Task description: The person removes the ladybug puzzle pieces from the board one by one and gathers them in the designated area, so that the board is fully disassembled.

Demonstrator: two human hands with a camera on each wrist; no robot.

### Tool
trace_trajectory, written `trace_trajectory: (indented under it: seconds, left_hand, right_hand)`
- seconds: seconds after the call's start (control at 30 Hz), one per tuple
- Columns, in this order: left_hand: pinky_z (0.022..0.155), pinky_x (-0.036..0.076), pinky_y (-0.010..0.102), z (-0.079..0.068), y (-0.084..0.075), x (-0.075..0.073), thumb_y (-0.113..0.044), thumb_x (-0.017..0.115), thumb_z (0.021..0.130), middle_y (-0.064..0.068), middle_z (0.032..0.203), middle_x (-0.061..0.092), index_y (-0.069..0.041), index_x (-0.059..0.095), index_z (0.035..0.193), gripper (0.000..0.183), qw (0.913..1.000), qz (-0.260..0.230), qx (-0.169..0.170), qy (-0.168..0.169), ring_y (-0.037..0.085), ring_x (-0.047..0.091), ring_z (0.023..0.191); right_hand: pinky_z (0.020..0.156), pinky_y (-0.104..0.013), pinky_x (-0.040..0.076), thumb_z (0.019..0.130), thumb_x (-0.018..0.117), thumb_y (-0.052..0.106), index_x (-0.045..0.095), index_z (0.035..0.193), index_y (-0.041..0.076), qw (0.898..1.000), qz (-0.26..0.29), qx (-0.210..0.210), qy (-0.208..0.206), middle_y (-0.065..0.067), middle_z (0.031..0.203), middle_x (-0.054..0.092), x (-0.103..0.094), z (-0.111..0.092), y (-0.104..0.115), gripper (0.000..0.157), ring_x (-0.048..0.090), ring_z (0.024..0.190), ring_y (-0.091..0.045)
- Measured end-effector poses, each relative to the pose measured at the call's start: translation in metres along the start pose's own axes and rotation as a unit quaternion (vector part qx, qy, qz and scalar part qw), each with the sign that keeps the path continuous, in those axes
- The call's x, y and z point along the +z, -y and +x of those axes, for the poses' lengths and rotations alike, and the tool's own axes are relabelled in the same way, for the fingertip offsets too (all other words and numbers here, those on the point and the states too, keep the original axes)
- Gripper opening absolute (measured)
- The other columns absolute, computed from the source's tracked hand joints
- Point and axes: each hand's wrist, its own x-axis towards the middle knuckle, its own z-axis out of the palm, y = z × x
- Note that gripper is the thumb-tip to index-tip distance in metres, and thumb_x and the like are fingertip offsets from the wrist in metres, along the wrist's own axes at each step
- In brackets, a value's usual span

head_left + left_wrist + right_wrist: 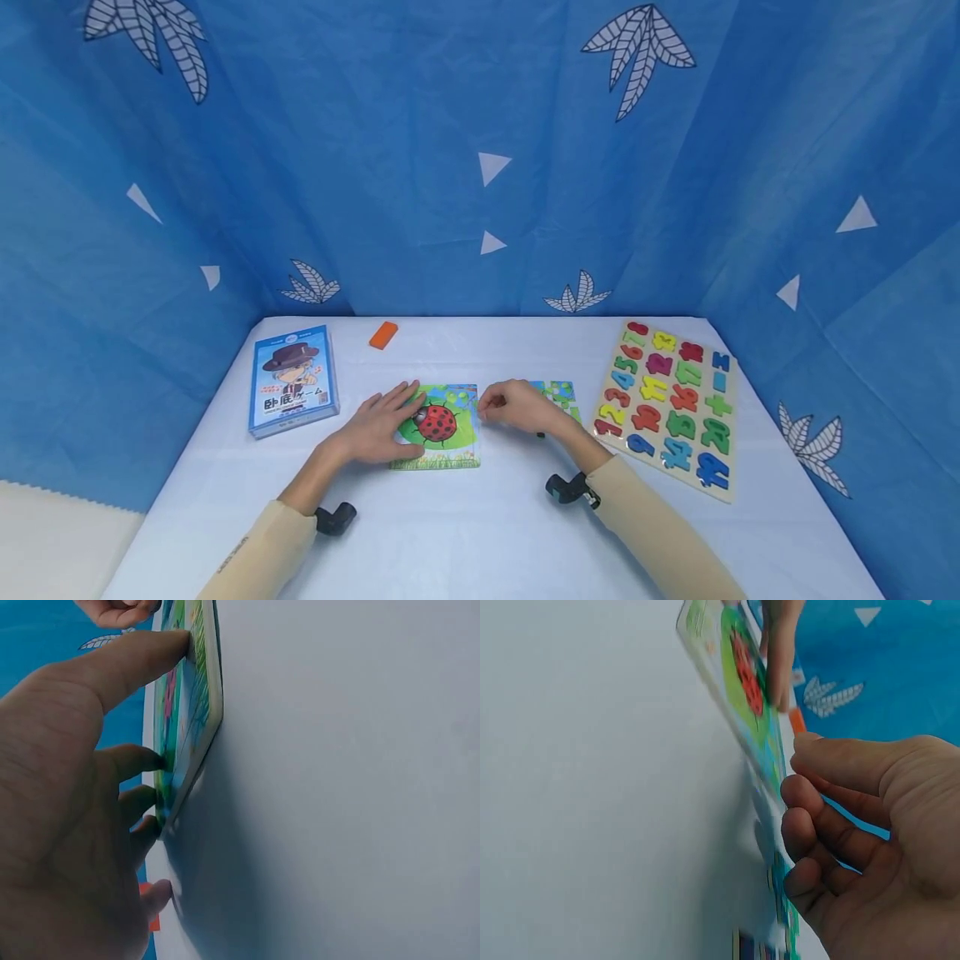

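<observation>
A ladybug jigsaw puzzle (437, 425) lies on the white table, in front of the person. My left hand (378, 429) is spread over its left side. In the left wrist view the thumb (161, 656) touches the puzzle's front part and other fingertips reach its edge. At the puzzle's right edge is my right hand (517, 406), fingers curled and thumb close to the index finger. The right wrist view shows those fingertips (799, 791) beside the board, but whether anything lies between them is hidden. Loose puzzle pieces (562, 389) lie partly behind the right hand.
A blue game box (292, 379) lies at the left, with an orange block (383, 335) near the back edge. To the right lies a number board (667, 408) with colourful numerals. Blue cloth (480, 167) hangs behind the table.
</observation>
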Motion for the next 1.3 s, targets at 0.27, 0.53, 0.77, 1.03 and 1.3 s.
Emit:
trace_trajectory:
  seconds: [0.27,0.53,0.77,1.03,1.3]
  left_hand:
    - [0.116,0.019,0.068,0.001,0.004,-0.001,-0.062,0.069,0.085,0.011,0.168,0.019,-0.007,0.030,0.159,0.100,0.9999,-0.014,-0.004,0.003,0.035,0.015,0.154]
    - [0.115,0.020,0.069,0.002,0.004,-0.001,-0.061,0.071,0.085,0.012,0.167,0.020,-0.006,0.028,0.159,0.102,0.9999,-0.014,-0.002,0.000,0.036,0.016,0.154]
    - [0.116,0.019,0.068,0.001,0.004,-0.001,-0.059,0.072,0.085,0.012,0.167,0.020,-0.004,0.022,0.160,0.106,0.9997,-0.025,-0.007,0.001,0.035,0.016,0.154]
    - [0.116,0.019,0.068,0.001,0.005,0.000,-0.060,0.073,0.084,0.011,0.167,0.020,-0.005,0.023,0.160,0.106,0.9996,-0.026,-0.008,-0.005,0.035,0.016,0.154]
    - [0.117,0.021,0.066,0.002,0.004,-0.001,-0.061,0.075,0.081,0.014,0.167,0.020,-0.003,0.022,0.160,0.111,0.9994,-0.027,-0.019,-0.007,0.036,0.018,0.153]
  right_hand:
    - [0.072,-0.025,0.053,0.094,0.071,0.021,0.075,0.101,0.014,0.999,0.013,-0.034,0.016,0.010,0.089,0.070,0.024,0.021,0.027,0.011,0.062,0.080,-0.006]
    - [0.073,-0.022,0.053,0.095,0.070,0.021,0.073,0.116,0.011,0.999,0.005,-0.032,0.034,0.008,0.096,0.071,0.044,0.040,0.046,0.023,0.063,0.082,-0.003]
    - [0.072,-0.019,0.053,0.095,0.070,0.021,0.069,0.125,0.008,0.998,0.004,-0.053,0.033,0.004,0.099,0.073,0.057,0.048,0.052,0.033,0.064,0.084,0.000]
    - [0.075,-0.018,0.053,0.097,0.066,0.021,0.069,0.127,0.007,0.999,-0.011,-0.044,0.022,0.002,0.104,0.073,0.063,0.050,0.061,0.033,0.064,0.087,0.000]
    - [0.085,-0.022,0.052,0.100,0.061,0.020,0.069,0.130,0.011,1.000,-0.001,-0.015,0.020,0.002,0.113,0.073,0.066,0.058,0.059,0.032,0.064,0.093,-0.002]
